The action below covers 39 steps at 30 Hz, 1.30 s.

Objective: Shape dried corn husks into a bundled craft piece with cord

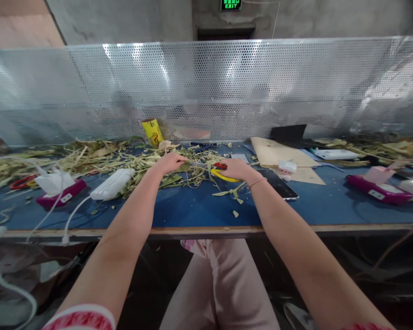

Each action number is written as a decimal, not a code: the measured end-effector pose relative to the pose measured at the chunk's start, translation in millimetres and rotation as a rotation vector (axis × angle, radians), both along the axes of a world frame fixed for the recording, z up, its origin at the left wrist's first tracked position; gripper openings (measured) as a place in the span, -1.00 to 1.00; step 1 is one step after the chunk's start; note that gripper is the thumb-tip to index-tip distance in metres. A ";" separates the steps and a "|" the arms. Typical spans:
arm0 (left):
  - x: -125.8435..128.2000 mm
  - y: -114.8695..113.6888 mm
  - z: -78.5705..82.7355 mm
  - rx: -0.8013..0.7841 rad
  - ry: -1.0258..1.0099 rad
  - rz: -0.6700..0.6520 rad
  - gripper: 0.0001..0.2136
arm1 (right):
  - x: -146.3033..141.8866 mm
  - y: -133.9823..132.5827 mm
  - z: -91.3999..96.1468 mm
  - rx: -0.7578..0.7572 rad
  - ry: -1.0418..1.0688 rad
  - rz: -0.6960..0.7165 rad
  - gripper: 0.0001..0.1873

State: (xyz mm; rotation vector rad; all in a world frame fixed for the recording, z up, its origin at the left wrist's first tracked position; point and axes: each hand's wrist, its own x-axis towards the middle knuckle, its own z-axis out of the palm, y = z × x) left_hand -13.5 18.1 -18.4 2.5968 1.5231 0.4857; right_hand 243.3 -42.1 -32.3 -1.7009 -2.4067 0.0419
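My right hand (237,168) is closed around a pair of scissors with red and yellow handles (226,176). Their grey blades (198,164) point left, toward the fingertips of my left hand (170,162). That hand is pinched shut on what looks like a piece of plant, a greenish leafy bit (184,167) showing just under the fingers. Both hands are above a loose heap of dry, pale green stems and leaves (141,160). Whether the blades touch the plant piece cannot be made out. A few cut scraps (235,213) lie on the blue tabletop (192,208).
A perforated metal screen (206,91) closes off the table's back. Left stand a yellow tube (152,132), a white power bank (113,184) and a purple power strip (61,193). A dark phone (278,184), brown paper (282,153) and another purple strip (378,189) lie right.
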 end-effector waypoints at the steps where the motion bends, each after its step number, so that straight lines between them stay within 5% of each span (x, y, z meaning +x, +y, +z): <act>1: -0.2 0.5 -0.3 -0.001 -0.005 0.000 -0.71 | -0.1 -0.3 0.4 -0.001 -0.001 -0.001 -0.61; 12: 2.2 -3.6 1.8 -0.058 -0.154 0.004 -0.69 | -0.6 0.0 1.5 0.008 -0.009 -0.011 -0.61; 28: 7.2 -18.1 12.2 -0.016 0.235 0.032 -0.62 | 4.0 -0.4 4.8 0.019 0.001 0.013 -0.64; 39: 5.8 -14.6 11.3 0.039 0.241 0.018 -0.60 | 5.3 4.6 -1.4 -0.005 -0.062 -0.019 -0.46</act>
